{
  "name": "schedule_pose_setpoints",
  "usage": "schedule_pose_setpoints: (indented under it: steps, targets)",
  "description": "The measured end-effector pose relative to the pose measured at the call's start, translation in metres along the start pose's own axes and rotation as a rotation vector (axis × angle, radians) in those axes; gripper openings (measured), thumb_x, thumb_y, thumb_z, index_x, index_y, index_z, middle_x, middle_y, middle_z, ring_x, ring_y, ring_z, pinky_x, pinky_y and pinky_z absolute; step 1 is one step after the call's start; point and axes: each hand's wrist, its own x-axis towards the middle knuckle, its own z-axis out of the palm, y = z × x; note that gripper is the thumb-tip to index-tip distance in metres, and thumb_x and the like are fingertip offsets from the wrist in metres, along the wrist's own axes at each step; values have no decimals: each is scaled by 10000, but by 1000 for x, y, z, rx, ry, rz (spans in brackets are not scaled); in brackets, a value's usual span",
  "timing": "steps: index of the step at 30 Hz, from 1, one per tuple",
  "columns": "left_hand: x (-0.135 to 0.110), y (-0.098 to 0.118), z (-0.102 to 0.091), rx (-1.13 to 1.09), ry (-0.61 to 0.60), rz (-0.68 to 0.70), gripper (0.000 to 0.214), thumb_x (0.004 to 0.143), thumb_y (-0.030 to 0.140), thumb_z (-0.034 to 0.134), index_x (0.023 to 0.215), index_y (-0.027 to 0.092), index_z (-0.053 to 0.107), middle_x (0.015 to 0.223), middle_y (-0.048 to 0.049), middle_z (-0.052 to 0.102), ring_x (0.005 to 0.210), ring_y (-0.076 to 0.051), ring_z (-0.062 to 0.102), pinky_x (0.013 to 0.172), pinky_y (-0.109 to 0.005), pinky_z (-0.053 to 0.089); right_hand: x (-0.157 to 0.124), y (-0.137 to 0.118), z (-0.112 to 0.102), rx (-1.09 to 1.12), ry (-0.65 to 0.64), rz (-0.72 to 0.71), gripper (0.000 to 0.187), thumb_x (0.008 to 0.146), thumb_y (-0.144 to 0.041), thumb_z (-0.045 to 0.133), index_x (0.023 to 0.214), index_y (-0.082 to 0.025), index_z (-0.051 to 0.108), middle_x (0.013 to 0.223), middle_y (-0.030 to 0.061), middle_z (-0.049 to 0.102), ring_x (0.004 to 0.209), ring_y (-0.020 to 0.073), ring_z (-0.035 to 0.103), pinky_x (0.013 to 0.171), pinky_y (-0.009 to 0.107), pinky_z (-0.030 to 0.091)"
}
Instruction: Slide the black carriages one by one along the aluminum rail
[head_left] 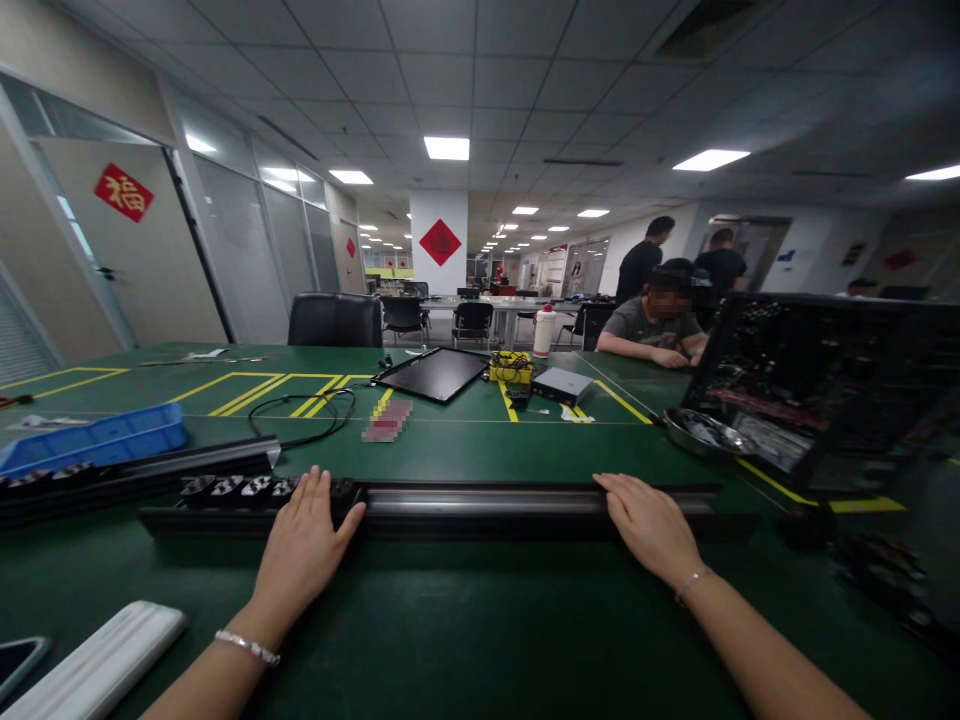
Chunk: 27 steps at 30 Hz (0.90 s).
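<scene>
A long black metal channel (487, 503) lies crosswise on the green tabletop in front of me. A row of small black-and-silver modules that look like power sockets (257, 487) sits in its left part, while the middle shows a bare, shiny inside. My left hand (304, 540) rests over the right end of that row, fingers stretched forward and thumb apart. Toward the channel's right end lies my right hand (649, 525), its fingers extended over the far edge and pointing left. Neither hand is wrapped around anything. The left palm hides some of the modules.
Left are a blue tray (97, 442), a second black channel (187, 462) and a black cable (300, 415). A white oblong item (105, 655) lies near left. A flat black panel (435, 374) lies behind; a metal bowl (694, 432) and open computer case (787, 400) stand right. A person (645, 330) sits opposite.
</scene>
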Motion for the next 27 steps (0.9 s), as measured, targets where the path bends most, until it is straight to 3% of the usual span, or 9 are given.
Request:
schedule_pose_setpoints:
  steps: [4,9,15,27]
  targets:
    - [0,-3,2,17,-17,36,783,820,595,251,1242,-28,467,1408,-239,343,1307,-308,325,1034,-429,319,-1,-1,-1,3,-21,9,459,893,-344,245,1213,-241,557,1248,12,567,1185,207,469,964,421,366]
    - [1,-8,2,30,-32,123,738,835,577,247,1242,6,480,1357,-212,435,1283,-273,376,1035,-429,325,-1,-1,0,8,-10,-3,458,893,-351,244,1208,-251,562,1237,17,576,1178,208,476,958,417,367]
    - [1,-8,-1,19,-50,129,718,840,571,256,1240,24,492,1311,-185,501,1260,-267,410,1040,-419,324,0,0,1,1,-4,-2,455,890,-342,253,1209,-242,561,1240,20,574,1176,206,477,962,419,365]
    - [4,-11,-3,22,-104,156,735,841,590,225,1246,38,494,1328,-172,486,1257,-270,414,1026,-422,337,-1,1,2,4,12,-16,448,893,-345,258,1204,-251,566,1233,21,580,1173,209,480,960,419,361]
